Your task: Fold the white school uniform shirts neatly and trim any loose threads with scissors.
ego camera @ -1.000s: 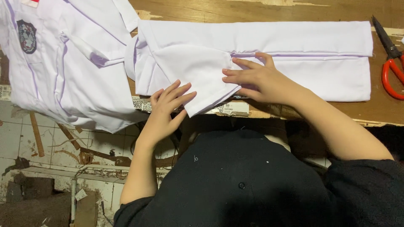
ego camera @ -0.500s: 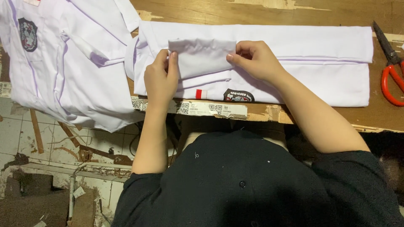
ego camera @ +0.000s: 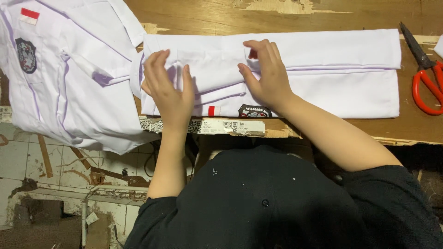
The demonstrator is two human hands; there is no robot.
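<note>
A white shirt [ego camera: 323, 78] is laid flat across a worn wooden table [ego camera: 295, 16], folded into a long band that runs from left to right. Its cloth is smooth, with a faint lilac seam line running along its length, and a small red-and-white flag patch [ego camera: 213, 110] and a dark round badge [ego camera: 254, 111] are seen at its near edge. A folded-over flap of the cloth [ego camera: 210, 62] is pressed down at the left part of the band. The left hand [ego camera: 168, 90] is laid on that flap with the fingers spread and nothing clasped. The right hand [ego camera: 266, 74] is set on the flap's other end, the fingers bent over the fold's edge; whether cloth is pinched there cannot be told. A second white shirt [ego camera: 69, 83] with its own crest is draped over the table's left corner, touching the folded one. Red-handled scissors [ego camera: 427, 74] are lying at the table's right edge, just beside the band's end.
</note>
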